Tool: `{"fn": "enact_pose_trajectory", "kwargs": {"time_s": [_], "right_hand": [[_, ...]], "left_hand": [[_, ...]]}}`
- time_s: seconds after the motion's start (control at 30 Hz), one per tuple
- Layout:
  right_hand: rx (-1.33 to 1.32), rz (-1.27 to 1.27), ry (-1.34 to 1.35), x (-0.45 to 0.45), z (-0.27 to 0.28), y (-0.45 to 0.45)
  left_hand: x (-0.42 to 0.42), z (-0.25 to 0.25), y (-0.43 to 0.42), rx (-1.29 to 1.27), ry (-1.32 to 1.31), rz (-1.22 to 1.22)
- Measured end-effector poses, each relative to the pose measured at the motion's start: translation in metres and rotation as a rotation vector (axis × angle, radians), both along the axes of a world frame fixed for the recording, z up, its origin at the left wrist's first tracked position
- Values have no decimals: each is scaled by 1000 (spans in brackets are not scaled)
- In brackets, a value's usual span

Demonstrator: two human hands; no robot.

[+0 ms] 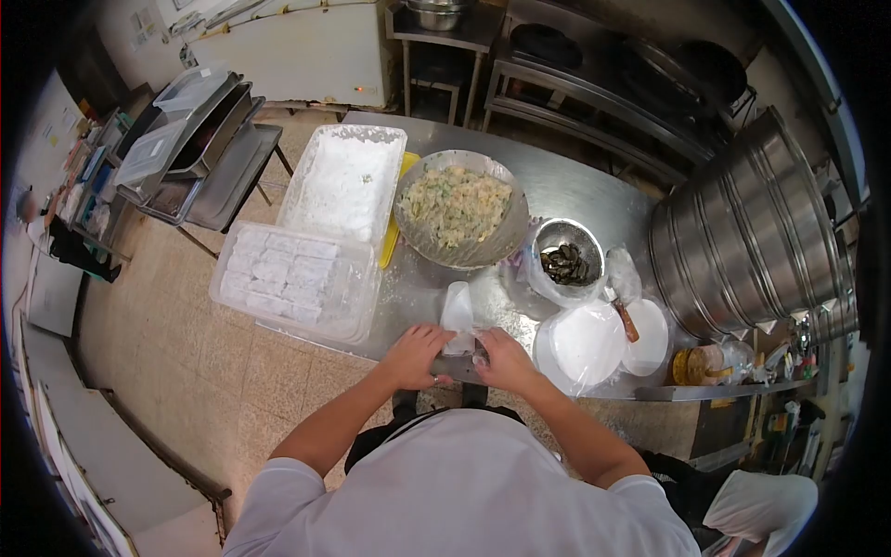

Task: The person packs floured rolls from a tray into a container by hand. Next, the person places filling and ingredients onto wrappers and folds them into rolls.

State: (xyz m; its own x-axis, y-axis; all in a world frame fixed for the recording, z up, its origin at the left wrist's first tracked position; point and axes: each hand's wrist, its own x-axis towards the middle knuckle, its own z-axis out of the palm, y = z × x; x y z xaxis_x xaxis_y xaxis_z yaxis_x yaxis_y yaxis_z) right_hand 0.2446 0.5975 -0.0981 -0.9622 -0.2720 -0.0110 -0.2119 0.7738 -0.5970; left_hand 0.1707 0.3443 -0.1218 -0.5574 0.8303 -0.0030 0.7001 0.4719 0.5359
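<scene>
Leftmost, a person (63, 243) in dark trousers stands at the far side of the room, well apart from the table (548, 172). Nearer, a stand (251, 153) carries stacked trays and lidded containers. At the left end of the table, a clear plastic tub (358, 327) contains white-dusted rolls (278, 269), set side by side in rows. Just behind it, a white tray (401, 147) contains white powder (339, 181). A yellow board (389, 246) shows in the gap between the tray and a large bowl.

The left hand (418, 357) is at the near table edge, its fingers bent and directed inward at the white sheet (458, 302). The sheet lies at the near edge, between the two hands, below the large bowl (464, 258); that bowl contains a pale mixture (455, 204) with green bits. The right hand (504, 360) is at the sheet's other side, fingers curled. Both hands are at the sheet's near end; whether either one pinches it cannot be told.

To the right, a metal bowl (596, 237) contains dark pieces (564, 265). Next come two white round stacks (583, 343), a brown handle (627, 323) between them, then a yellow container (691, 366) and tall metal drums (747, 232).
</scene>
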Motion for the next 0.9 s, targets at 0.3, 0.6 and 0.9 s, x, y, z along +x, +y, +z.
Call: {"fn": "enact_pose_trajectory", "kwargs": {"time_s": [0.3, 0.6, 0.9], "right_hand": [[256, 236, 124, 35, -37, 2], [177, 54, 148, 37, -48, -6], [143, -119, 245, 19, -54, -16]], "left_hand": [[40, -52, -7, 136, 134, -20], [39, -41, 5, 331, 120, 122], [18, -34, 27, 248, 56, 256]]}}
